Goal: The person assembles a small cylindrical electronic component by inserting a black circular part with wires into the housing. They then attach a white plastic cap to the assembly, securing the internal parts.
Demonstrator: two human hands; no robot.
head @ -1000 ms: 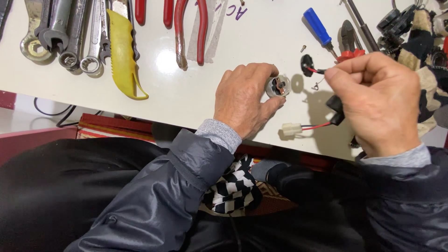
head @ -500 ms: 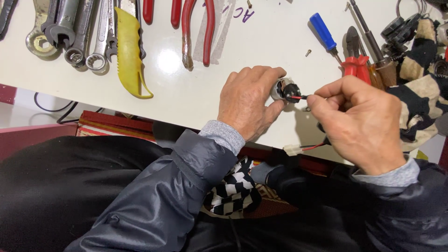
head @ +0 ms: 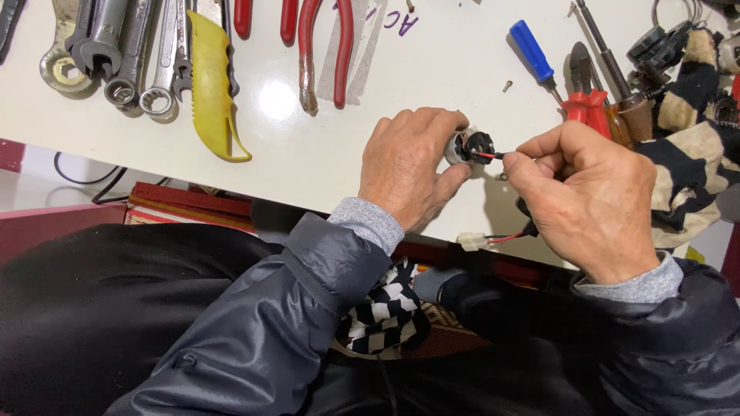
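Small motor pinched in left hand fingertips; right hand pinches its wire.

Left hand grips a small round motor above the white counter; right hand pinches its red wire — spanners, red-handled pliers and a blue screwdriver lie beyond.

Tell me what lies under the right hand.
Under the right hand, a red-and-black wire pair ending in a small white plastic connector pokes out on the white tabletop. The rest is covered.
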